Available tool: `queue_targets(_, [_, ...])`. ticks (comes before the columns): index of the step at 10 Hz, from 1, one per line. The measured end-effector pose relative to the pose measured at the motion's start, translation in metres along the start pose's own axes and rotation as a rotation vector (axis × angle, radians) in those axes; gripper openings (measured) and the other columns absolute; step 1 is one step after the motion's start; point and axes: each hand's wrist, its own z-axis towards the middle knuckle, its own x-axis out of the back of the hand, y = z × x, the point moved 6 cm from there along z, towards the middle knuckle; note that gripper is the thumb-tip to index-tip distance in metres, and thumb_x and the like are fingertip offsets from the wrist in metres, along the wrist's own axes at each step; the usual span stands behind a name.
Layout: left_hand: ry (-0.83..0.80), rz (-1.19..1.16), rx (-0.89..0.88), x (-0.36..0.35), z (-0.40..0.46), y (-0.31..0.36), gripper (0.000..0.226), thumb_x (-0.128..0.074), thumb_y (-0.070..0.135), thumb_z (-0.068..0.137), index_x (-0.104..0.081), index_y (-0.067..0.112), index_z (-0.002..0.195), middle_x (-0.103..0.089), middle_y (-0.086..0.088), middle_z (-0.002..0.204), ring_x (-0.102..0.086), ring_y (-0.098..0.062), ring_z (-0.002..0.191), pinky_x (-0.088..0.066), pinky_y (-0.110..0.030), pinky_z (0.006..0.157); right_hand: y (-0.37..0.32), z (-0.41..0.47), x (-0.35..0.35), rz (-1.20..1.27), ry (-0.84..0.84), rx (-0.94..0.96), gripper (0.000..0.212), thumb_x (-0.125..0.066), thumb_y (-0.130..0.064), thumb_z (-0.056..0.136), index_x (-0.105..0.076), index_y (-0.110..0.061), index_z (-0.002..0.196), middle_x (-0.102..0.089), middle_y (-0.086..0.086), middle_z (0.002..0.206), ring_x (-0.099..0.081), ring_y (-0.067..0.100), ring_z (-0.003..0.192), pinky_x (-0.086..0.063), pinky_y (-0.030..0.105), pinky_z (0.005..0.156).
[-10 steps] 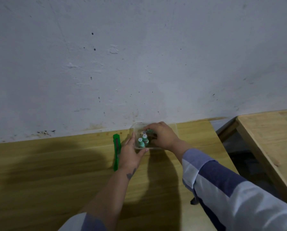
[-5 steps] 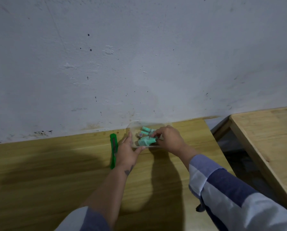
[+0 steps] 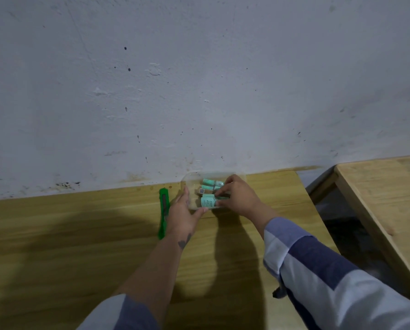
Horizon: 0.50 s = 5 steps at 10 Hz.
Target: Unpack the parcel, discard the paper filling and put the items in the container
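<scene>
A clear plastic container [image 3: 189, 181] sits on the wooden table [image 3: 80, 234] against the wall. Several small mint-green bottles [image 3: 208, 201] lie on their sides inside it. My left hand [image 3: 181, 216] clasps the container's near left corner, thumb under its front wall. My right hand [image 3: 238, 196] reaches into the container from the right, fingertips pinched on the bottles at the front. No parcel or paper filling is in sight.
A green utility knife [image 3: 163, 210] lies on the table just left of my left hand. The grey wall rises right behind the container. A second wooden table [image 3: 389, 198] stands to the right across a dark gap.
The bottles stood upright in the container a second ago; now they lie flat on their sides. My right hand has shifted to the container's right side. My left hand still holds the corner.
</scene>
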Motion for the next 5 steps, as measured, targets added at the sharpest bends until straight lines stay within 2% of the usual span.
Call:
queue_targets(2, [0.024,-0.038,-0.007,0.003,-0.001,-0.003,0.09,-0.076,0.029,0.076,-0.023,0.019,0.149,-0.042,-0.004,0.148,-0.042,-0.021,0.134,-0.04,-0.042,0.109,-0.012,0.017,-0.007,0.048,-0.035,0.074,0.03,-0.072,-0.005,0.077,-0.069,-0.012,0.105,-0.043,0.009,0.123,-0.054,0.027,0.109,-0.041,0.024,0.099])
queue_targets(3, [0.024,-0.041,-0.016,0.003,0.001,-0.002,0.087,-0.076,0.026,0.077,-0.025,0.017,0.148,-0.041,-0.003,0.148,-0.042,-0.02,0.134,-0.038,-0.039,0.11,-0.012,0.022,-0.008,-0.024,-0.059,0.087,0.032,-0.075,-0.008,0.075,-0.07,-0.014,0.106,-0.041,0.009,0.125,-0.05,0.027,0.111,-0.039,0.026,0.102])
queue_targets(4, [-0.012,-0.043,-0.004,0.005,-0.001,0.001,0.085,-0.074,0.023,0.079,-0.025,0.017,0.149,-0.041,-0.001,0.148,-0.042,-0.021,0.133,-0.037,-0.034,0.11,-0.012,0.02,-0.003,-0.028,-0.124,0.083,0.042,-0.076,-0.008,0.075,-0.067,-0.015,0.115,-0.043,0.009,0.128,-0.05,0.026,0.115,-0.038,0.029,0.106])
queue_targets(5, [-0.041,-0.037,-0.021,0.013,0.0,0.008,0.086,-0.076,0.026,0.077,-0.028,0.021,0.148,-0.046,0.0,0.144,-0.048,-0.018,0.128,-0.042,-0.038,0.106,-0.017,0.013,0.001,-0.061,-0.096,0.109,0.043,-0.069,-0.008,0.08,-0.063,-0.017,0.122,-0.052,0.01,0.13,-0.052,0.027,0.117,-0.039,0.032,0.106])
